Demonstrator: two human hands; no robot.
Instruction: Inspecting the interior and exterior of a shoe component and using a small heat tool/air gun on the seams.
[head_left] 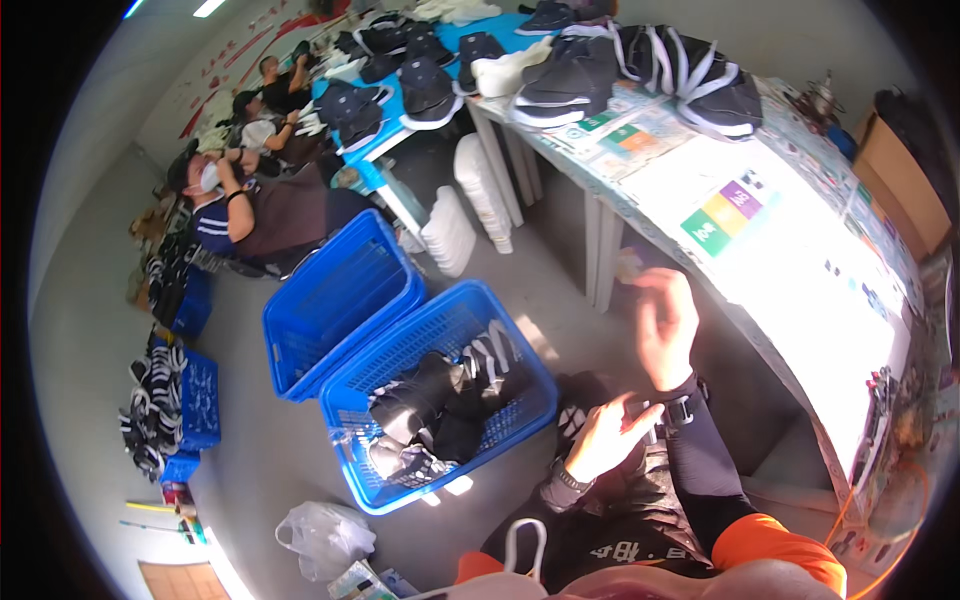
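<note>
My right hand (668, 325) is raised beside the table's near edge. Its fingers are loosely bent, slightly blurred, with nothing clearly held. Around that wrist are a dark band and a wristwatch (680, 409), above a dark sleeve (700, 455). My left hand (605, 440), with a dark bracelet (572, 481) at the wrist, is next to the watch. Its thumb stands apart from the fingers and points toward the watch; whether it touches is unclear. Left of my hands, a blue basket (540, 385) contains dark and grey fabric pieces (425, 400) and striped pieces (490, 350).
A paper-covered table (800, 260) on the right bears dark caps (570, 80). A blue basket (345, 300) stands behind the nearer one. A white plastic bag (325, 540) lies on the floor. Other people (235, 205) sit at the far left, near filled blue crates (200, 400).
</note>
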